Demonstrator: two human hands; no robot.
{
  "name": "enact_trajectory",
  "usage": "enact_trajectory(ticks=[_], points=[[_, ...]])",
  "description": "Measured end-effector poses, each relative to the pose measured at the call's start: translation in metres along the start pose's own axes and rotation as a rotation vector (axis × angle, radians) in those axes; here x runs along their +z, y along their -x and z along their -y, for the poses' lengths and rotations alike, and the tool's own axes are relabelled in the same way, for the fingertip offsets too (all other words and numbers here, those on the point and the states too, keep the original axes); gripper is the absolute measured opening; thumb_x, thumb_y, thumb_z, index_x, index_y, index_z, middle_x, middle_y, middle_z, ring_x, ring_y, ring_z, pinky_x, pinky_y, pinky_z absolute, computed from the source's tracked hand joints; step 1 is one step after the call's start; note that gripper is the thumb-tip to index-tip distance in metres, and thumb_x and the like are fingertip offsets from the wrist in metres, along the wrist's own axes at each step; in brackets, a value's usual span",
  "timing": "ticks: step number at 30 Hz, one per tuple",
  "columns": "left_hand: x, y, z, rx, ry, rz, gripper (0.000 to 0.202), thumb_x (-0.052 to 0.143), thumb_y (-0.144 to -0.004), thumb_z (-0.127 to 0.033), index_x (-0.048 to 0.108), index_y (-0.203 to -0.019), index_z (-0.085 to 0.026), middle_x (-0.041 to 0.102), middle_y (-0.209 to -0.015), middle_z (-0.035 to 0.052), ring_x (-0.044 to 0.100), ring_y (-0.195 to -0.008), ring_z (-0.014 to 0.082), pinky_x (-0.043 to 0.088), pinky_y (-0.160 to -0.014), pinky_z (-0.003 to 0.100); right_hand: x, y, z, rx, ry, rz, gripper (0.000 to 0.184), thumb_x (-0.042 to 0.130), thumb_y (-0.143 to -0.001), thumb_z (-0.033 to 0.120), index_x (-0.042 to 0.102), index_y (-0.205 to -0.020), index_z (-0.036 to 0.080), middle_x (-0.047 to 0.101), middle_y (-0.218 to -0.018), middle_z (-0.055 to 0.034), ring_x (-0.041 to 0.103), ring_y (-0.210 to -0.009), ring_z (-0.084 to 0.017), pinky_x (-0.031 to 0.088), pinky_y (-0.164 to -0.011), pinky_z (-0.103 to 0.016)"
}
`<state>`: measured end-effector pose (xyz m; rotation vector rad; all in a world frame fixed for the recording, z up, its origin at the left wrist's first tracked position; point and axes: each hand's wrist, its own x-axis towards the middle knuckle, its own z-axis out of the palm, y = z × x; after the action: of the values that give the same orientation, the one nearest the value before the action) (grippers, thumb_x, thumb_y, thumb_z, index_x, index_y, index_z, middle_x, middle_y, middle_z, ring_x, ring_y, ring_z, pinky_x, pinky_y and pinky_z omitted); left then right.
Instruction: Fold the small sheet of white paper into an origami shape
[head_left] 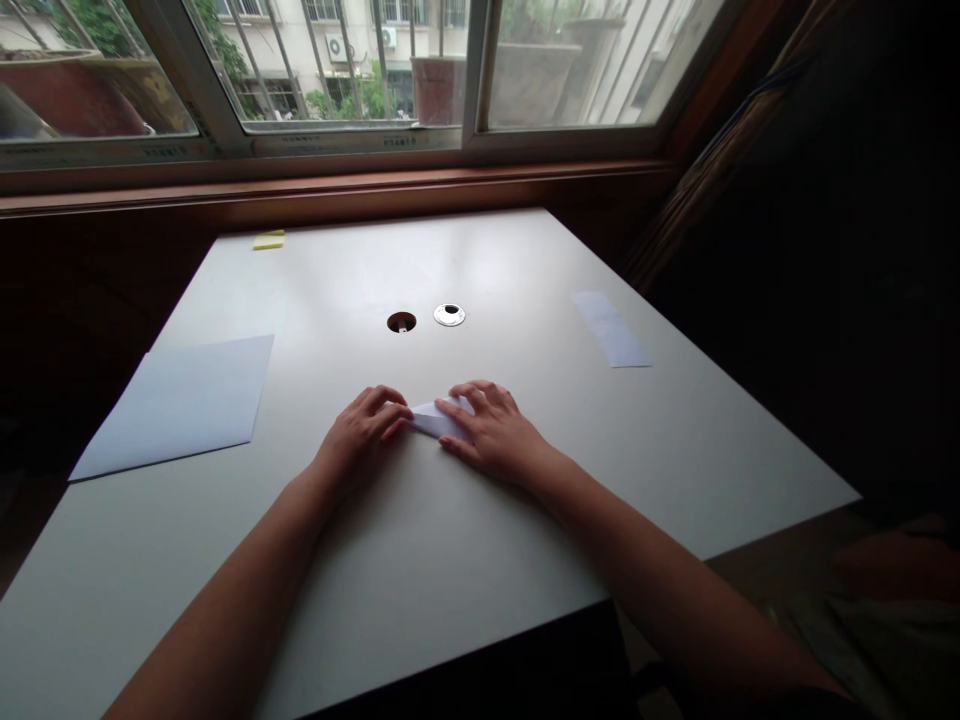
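Observation:
A small folded piece of white paper (433, 418) lies on the white table (420, 540), in the middle. My left hand (365, 428) rests at its left end, fingers curled with the tips pressing on the paper. My right hand (491, 430) lies flat over its right part, fingers spread and pressing it down. Only a narrow strip of the paper shows between the two hands.
A large white sheet (180, 402) lies at the table's left edge. A narrow paper strip (611, 328) lies at the right. A cable hole (401, 322) and its white cap (449, 315) sit beyond my hands. A yellow pad (268, 240) is at the far left corner, below the window.

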<state>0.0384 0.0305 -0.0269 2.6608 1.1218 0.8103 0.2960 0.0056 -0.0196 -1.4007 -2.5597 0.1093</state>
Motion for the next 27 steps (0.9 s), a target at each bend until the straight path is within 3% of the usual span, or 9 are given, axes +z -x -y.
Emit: enact_trajectory(ticks=[2,7,17,27], points=[[-0.0015,0.0000,-0.0008,-0.071,-0.004,-0.032,0.021,0.054,-0.092,-0.022,0.062,-0.111,-0.022,0.059,-0.111,0.0082,0.058,-0.100,0.0217,0.052,-0.086,0.037,0.0017,0.0004,0.0006,-0.023,-0.013,0.009,0.057,0.039,-0.098,0.056,0.042,-0.148,0.027,0.044,-0.149,-0.0085,0.030,-0.140,-0.031,0.024,-0.117,-0.048],[-0.0060,-0.0016,-0.0020,-0.070,-0.019,0.081,0.037,0.062,-0.088,-0.029,0.060,-0.125,-0.025,0.059,-0.111,0.0076,0.053,-0.101,0.0249,0.048,-0.094,0.043,0.0045,-0.0002,-0.0014,-0.064,-0.035,0.022,0.055,0.033,-0.102,0.050,0.037,-0.151,0.024,0.039,-0.156,-0.0051,0.027,-0.146,-0.029,0.021,-0.121,-0.048],[-0.0007,0.0000,0.0071,-0.051,0.071,0.106,0.022,0.057,-0.095,-0.033,0.066,-0.113,-0.025,0.059,-0.102,0.0069,0.052,-0.096,0.0224,0.048,-0.088,0.038,0.0001,-0.0035,-0.0007,-0.076,-0.087,-0.003,0.049,0.041,-0.100,0.048,0.049,-0.142,0.025,0.052,-0.141,-0.0095,0.039,-0.133,-0.029,0.030,-0.115,-0.049],[-0.0039,-0.0013,-0.0006,-0.087,0.035,0.202,0.027,0.061,-0.090,-0.047,0.063,-0.103,-0.023,0.059,-0.097,0.0052,0.052,-0.089,0.0220,0.048,-0.080,0.037,0.0019,-0.0052,-0.0036,-0.054,-0.145,-0.019,0.057,0.055,-0.090,0.060,0.053,-0.138,0.028,0.053,-0.132,-0.0101,0.041,-0.121,-0.030,0.040,-0.105,-0.047]])
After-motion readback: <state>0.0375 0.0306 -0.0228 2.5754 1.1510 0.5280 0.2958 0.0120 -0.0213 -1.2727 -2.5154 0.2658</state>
